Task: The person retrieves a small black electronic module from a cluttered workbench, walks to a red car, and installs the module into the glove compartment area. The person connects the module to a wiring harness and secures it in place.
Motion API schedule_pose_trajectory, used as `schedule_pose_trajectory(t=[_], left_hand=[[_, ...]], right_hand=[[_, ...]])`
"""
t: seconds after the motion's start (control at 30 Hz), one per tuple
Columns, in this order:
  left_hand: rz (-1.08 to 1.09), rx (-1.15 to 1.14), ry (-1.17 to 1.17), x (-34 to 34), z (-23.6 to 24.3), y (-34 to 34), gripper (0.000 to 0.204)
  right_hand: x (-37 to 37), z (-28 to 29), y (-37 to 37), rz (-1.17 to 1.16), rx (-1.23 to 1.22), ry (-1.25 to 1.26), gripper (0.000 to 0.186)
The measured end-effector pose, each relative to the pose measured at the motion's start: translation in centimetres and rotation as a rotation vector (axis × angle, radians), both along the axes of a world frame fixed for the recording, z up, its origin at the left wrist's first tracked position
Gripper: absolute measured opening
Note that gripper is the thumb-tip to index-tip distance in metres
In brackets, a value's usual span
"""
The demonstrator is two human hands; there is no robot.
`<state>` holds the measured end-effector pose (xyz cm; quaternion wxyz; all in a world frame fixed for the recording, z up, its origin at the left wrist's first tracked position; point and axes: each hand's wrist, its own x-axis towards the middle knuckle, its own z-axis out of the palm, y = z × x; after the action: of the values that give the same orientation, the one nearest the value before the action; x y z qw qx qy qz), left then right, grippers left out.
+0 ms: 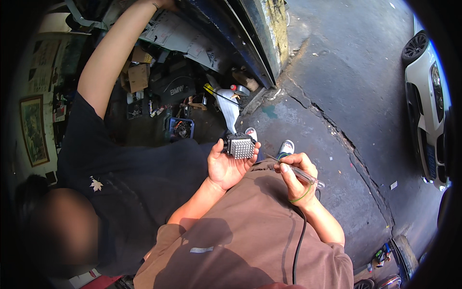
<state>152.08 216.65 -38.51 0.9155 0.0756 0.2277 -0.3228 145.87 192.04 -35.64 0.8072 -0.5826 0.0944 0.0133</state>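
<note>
My left hand [226, 168] is turned palm up, its fingers curled around a small black electronic module [240, 146]. The module's upper face is a silvery metal heat sink covered in rows of short pins. To its right, my right hand [299, 177] grips a slim pointed tool with a clear handle [306, 178], like a test probe or small screwdriver. The tool's thin tip points left toward the module and stays apart from it. A thin green band or wire [304, 192] loops at my right wrist. Below that hand hangs a black cable [302, 241].
Close on my left stands a person in a black shirt [139, 168], one arm [113, 53] raised to the upper edge. Beyond are a blue bin [182, 129], a black case [173, 85], cardboard boxes [138, 77] and a metal-edged post [274, 43]. A white car [426, 106] stands far right.
</note>
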Motion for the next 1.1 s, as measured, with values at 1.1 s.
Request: schedule_pose_trajectory(t=[1.1], left_hand=[[-0.102,1.205,-0.917,-0.5,1.3,1.9,0.122]], right_hand=[[1.6,-0.4,1.9,0.056,-0.183,-0.028,0.015]])
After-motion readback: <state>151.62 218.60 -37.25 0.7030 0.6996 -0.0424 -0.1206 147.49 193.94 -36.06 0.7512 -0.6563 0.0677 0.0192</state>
